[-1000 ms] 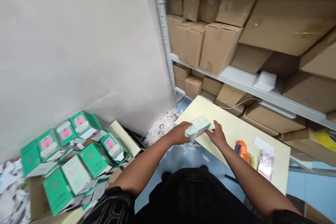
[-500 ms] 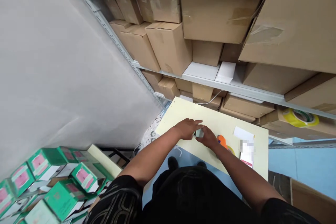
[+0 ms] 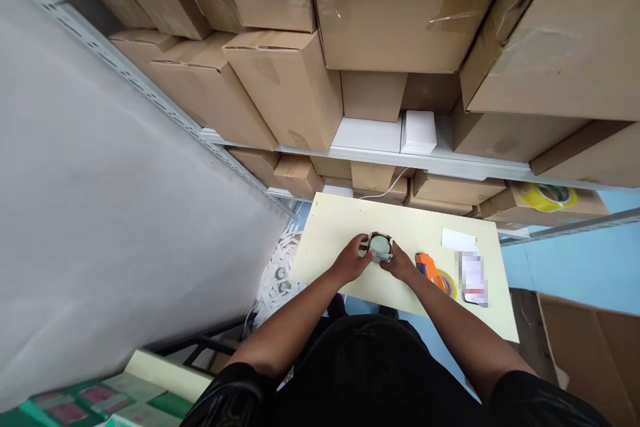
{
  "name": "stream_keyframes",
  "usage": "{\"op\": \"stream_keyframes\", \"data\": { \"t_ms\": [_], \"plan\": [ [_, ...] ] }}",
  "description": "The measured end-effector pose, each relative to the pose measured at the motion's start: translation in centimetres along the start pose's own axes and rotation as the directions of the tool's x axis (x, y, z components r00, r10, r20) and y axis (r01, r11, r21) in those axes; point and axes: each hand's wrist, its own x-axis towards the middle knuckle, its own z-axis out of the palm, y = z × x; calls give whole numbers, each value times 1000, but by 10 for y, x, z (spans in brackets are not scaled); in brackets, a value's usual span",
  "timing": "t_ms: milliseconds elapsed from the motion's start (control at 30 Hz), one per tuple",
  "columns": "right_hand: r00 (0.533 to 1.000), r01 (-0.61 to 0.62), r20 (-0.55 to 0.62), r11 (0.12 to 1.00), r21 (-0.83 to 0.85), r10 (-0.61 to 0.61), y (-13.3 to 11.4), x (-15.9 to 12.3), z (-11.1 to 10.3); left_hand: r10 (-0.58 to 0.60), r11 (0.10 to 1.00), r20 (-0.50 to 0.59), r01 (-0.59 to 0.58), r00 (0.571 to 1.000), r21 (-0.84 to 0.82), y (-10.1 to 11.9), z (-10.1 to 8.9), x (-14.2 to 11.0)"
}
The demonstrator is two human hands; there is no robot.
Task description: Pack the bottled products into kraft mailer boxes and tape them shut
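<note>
Between my hands, over the pale yellow table (image 3: 330, 227), is a small open box (image 3: 391, 248) with raised flaps. Inside it sits a round, pale green item (image 3: 381, 245), perhaps a lid or jar top; its kind is not clear. My left hand (image 3: 352, 259) grips the box's left side, with the thumb at its near edge. On the right side, my right hand (image 3: 400, 263) is closed around the box, its fingers partly hidden. An orange tape dispenser (image 3: 428, 268) with a roll of clear yellowish tape (image 3: 449, 284) lies to the right of my right hand.
A phone (image 3: 473, 278) and a white paper (image 3: 459, 240) lie at the table's right. Shelves (image 3: 370, 135) with cardboard boxes (image 3: 285, 87) rise behind. White paper strips (image 3: 275, 287) are heaped left of the table, and green boxes (image 3: 75, 407) stand lower left.
My view has shifted toward the table and shelves. The box flaps, pressed under my hands before, now stand open with the round item showing. My hands have moved to the box's sides.
</note>
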Motion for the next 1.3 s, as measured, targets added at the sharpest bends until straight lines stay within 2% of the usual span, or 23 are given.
{"op": "stream_keyframes", "data": {
  "t_ms": [100,167,333,467,567,633,700,800,900,1000,1067,1133,1233,1300],
  "plan": [
    [999,-28,-24,999,-18,28,-11,-8,2,106,985,-37,-100,994,143,11,-8,7],
    [997,-52,-65,997,-54,48,-22,-15,2,184,955,-21,-173,983,240,22,-13,11],
    [992,-53,-116,999,-7,51,-52,-38,-11,255,869,123,-283,959,406,37,-17,18],
    [996,5,-92,990,139,8,-70,-54,-28,278,823,232,-356,932,444,37,-16,18],
    [994,-21,-102,977,213,43,-77,-56,-35,208,840,251,-304,945,450,34,-16,15],
    [982,-70,-160,983,168,97,-79,-55,-35,157,867,233,-247,960,433,32,-16,11],
    [968,-75,-233,994,78,91,-79,-54,-34,130,896,192,-198,973,398,29,-15,8],
    [945,73,-307,989,-128,-109,-80,-57,-34,99,938,120,-133,988,319,23,-12,5],
    [921,217,-236,913,-345,-308,-80,-63,-35,58,971,67,-72,996,230,18,-7,7],
    [929,217,-195,891,-399,-313,-78,-65,-34,-22,988,-7,22,1000,155,15,1,8],
    [937,167,-238,926,-337,-256,-73,-63,-31,-92,986,-29,95,995,134,13,7,7],
    [947,118,-270,971,-208,-173,-67,-61,-27,-114,980,-24,117,993,163,13,12,2],
    [962,42,-271,998,43,-29,-59,-57,-20,-12,934,-98,45,995,353,18,16,-5],
    [961,9,-276,989,145,32,-56,-55,-17,99,843,-126,-16,987,537,25,16,-9]
  ]
}}
